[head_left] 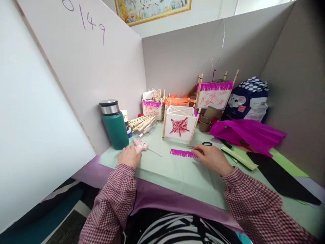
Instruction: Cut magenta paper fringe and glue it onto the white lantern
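Observation:
My left hand (129, 156) lies at the table's left, its fingers curled at the handle of a pale pink hot glue gun (141, 145). A thin glue stick (155, 153) pokes out of the gun towards the right. With thumb and fingertips, my right hand (213, 158) pinches the right end of a fringed magenta paper strip (181, 153), which lies on the table. Scissors (207, 143) rest just behind that hand, partly hidden by it. Beyond the strip stands a white paper lantern (179, 127) with wooden corner sticks and a red star-like drawing.
A green bottle (115, 128) stands left, beside bundled sticks (142, 123). Behind are a decorated stick holder (152, 107), a taller fringed lantern (214, 98), brown cups (205, 122) and a dark blue bag (247, 100). Magenta paper (250, 132) and a black sheet (281, 178) lie right.

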### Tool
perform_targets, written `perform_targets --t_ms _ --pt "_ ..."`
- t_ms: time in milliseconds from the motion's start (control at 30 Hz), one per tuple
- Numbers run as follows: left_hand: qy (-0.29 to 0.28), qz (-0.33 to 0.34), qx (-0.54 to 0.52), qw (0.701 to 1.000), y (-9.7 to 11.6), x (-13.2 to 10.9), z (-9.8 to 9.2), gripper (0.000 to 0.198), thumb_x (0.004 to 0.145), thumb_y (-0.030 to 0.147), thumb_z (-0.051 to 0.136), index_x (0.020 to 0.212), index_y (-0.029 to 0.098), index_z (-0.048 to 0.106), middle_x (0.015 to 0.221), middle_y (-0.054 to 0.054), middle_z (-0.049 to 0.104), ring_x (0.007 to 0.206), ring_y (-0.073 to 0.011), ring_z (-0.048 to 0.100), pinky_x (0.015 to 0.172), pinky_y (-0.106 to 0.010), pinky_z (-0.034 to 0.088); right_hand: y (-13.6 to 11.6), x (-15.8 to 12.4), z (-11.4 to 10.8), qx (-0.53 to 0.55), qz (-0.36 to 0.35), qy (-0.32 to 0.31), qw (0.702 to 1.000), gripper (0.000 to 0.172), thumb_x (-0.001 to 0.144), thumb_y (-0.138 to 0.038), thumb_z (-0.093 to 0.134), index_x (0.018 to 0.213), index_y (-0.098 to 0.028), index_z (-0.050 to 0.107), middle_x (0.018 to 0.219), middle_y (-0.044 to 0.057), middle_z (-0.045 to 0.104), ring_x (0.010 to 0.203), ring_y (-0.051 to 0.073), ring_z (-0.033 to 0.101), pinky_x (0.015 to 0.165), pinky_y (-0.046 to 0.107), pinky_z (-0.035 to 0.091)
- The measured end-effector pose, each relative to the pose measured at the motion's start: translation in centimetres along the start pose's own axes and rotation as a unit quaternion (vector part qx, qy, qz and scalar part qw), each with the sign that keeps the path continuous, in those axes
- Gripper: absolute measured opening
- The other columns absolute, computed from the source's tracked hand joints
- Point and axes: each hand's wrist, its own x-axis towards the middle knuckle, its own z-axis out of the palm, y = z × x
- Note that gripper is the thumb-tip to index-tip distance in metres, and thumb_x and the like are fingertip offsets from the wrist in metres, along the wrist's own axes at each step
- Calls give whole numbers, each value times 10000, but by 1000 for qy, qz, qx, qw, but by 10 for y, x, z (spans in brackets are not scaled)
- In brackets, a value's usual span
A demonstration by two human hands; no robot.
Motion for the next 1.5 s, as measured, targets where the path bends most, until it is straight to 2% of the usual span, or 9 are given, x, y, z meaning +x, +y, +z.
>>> perform_targets --t_ms 133,267,500,667,767,867,1000,1200,1500 --pt "25 -24 -67 997 -7 -5 -4 280 824 331 432 960 134 576 987 -152 620 960 -278 576 786 -359 434 -8 -10 -1 18 -7 0 1000 241 833 -351 465 827 -233 676 765 28 699 695 185 623 600 267 363" --pt "77 -34 -294 952 4 -16 -20 300 820 413 461 946 162 566 931 -84 643 855 -224 606 757 -329 462 -26 -21 -5 131 -23 -19 991 278 855 -388 456 833 -210 668 761 40 689 675 178 620 618 273 407" --pt "176 132 -484 847 125 -73 -43 214 838 345 495 988 193 492 953 -95 599 884 -201 584 781 -346 475 -64 -45 -5 513 -35 -15 857 466 873 -478 431 1278 -249 451 1284 69 522 1103 191 535 849 333 474" --pt "131 273 -489 818 184 -114 -34 233 869 226 413 1093 200 472 1055 -127 575 1005 -234 542 874 -423 447 -45 -57 -12 602 135 108 780 377 849 -482 456 1071 -209 591 1072 70 633 1044 215 565 828 332 489" --pt "101 354 -464 806 180 -107 -23 236 867 197 408 1076 187 517 1091 -114 581 1048 -222 524 917 -402 432 -19 -57 -14 654 184 123 724 322 803 -416 519 1019 -184 575 805 43 657 762 188 627 646 297 509" --pt "112 316 -405 851 155 -70 -10 205 846 161 413 957 172 586 960 -99 625 953 -218 553 869 -385 449 -1 -55 -15 663 205 100 713 305 780 -382 529 1003 -174 546 607 -10 590 548 150 574 488 251 452" --pt "60 214 -297 929 121 -9 7 198 809 146 463 863 196 647 922 -67 659 928 -207 578 880 -347 439 -6 -45 -14 605 168 17 779 330 794 -423 499 957 -149 585 655 26 618 612 162 589 503 242 440" --pt "-58 204 -261 942 109 30 20 211 752 143 518 859 204 690 899 -41 691 833 -181 619 825 -292 453 -32 -9 -7 497 51 -74 863 316 796 -366 475 958 -148 636 894 64 676 879 208 615 671 292 482" --pt "-83 246 -211 942 119 42 27 208 720 159 536 832 188 709 814 -67 674 804 -212 610 763 -314 451 -27 25 36 620 43 -124 773 254 762 -319 503 889 -130 616 768 65 670 762 177 632 669 275 490"
